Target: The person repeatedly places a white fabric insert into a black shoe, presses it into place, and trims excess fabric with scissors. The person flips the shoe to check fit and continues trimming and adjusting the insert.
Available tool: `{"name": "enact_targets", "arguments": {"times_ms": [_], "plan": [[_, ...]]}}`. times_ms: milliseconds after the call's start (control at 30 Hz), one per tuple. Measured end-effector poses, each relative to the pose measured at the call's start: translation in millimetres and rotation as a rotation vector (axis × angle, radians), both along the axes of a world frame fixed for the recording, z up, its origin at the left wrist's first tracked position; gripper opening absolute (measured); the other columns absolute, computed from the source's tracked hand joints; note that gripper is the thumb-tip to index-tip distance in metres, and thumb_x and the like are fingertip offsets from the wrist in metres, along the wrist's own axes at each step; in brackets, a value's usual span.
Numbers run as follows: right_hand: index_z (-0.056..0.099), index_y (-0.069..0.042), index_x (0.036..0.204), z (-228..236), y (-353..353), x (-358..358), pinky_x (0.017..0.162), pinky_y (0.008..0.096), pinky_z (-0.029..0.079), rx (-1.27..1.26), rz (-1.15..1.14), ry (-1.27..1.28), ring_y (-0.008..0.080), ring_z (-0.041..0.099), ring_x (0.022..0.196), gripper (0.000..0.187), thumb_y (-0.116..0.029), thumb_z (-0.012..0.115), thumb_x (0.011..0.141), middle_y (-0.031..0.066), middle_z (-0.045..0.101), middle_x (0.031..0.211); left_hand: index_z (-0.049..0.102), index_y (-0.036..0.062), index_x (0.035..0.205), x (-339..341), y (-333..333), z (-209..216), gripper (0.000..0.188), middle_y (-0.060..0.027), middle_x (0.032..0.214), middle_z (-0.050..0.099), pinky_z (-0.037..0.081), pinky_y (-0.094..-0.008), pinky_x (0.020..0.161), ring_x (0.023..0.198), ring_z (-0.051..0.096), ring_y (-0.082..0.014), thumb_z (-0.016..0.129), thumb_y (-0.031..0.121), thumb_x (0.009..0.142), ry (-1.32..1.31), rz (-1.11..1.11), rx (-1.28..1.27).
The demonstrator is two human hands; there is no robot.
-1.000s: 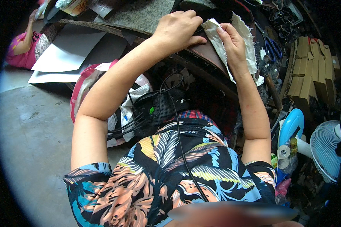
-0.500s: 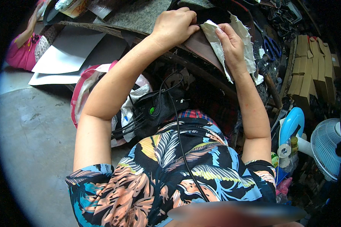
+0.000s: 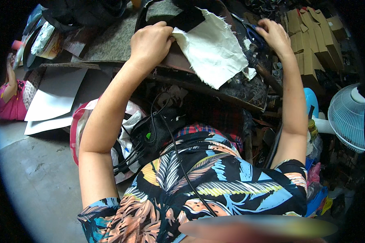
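My left hand is closed on one corner of a white cloth piece with frayed edges. The cloth spreads rightward over a dark brown leather-like piece with a stitched edge, on the cluttered workbench. Farther right, my right hand has its fingers curled but apart, right beside the blue handles of a pair of scissors. Whether the fingertips touch the handles cannot be made out. The scissors' blades point away toward the far left.
Small white scraps lie right of the cloth. Flattened cardboard boxes are stacked at the far right, above a fan. Below the bench sits a pink-rimmed bag. At far left is another person's arm beside white sheets.
My right hand has let go of the cloth and moved right to the scissors. My left hand still holds the cloth, which now lies more spread out. The whole view has shifted.
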State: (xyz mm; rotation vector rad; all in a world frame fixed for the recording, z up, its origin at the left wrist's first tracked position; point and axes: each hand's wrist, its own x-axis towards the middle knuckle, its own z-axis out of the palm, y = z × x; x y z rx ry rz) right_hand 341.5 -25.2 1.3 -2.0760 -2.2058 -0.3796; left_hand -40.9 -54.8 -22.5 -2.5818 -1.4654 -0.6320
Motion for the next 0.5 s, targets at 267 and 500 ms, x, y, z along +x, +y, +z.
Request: {"name": "enact_targets", "arguments": {"times_ms": [267, 500], "plan": [[0.068, -0.007, 0.120, -33.7, 33.0, 58.3, 0.087, 0.0393, 0.052, -0.400, -0.004, 0.199, 0.0269, 0.069, 0.095, 0.054, -0.039, 0.081, 0.078, 0.0132, 0.072, 0.105, 0.077, 0.0118, 0.087, 6.8, 12.1, 2.5, 0.016, -0.0067, 0.089, 0.072, 0.058, -0.0423, 0.076, 0.085, 0.072, -0.0298, 0.070, 0.026, 0.083, 0.022, -0.006, -0.021], [0.067, -0.008, 0.117, 11.1, -22.2, 27.0, 0.068, 0.0274, 0.048, -0.311, 0.049, 0.918, 0.0097, 0.059, 0.073, 0.029, -0.024, 0.063, 0.093, -0.0018, 0.066, 0.085, 0.077, 0.0086, 0.085, -12.2, 22.1, 5.9, 0.014, -0.0175, 0.083, 0.072, 0.057, -0.0466, 0.079, 0.084, 0.071, -0.0357, 0.067, 0.015, 0.079, -0.082, -0.148, -0.105]]}}
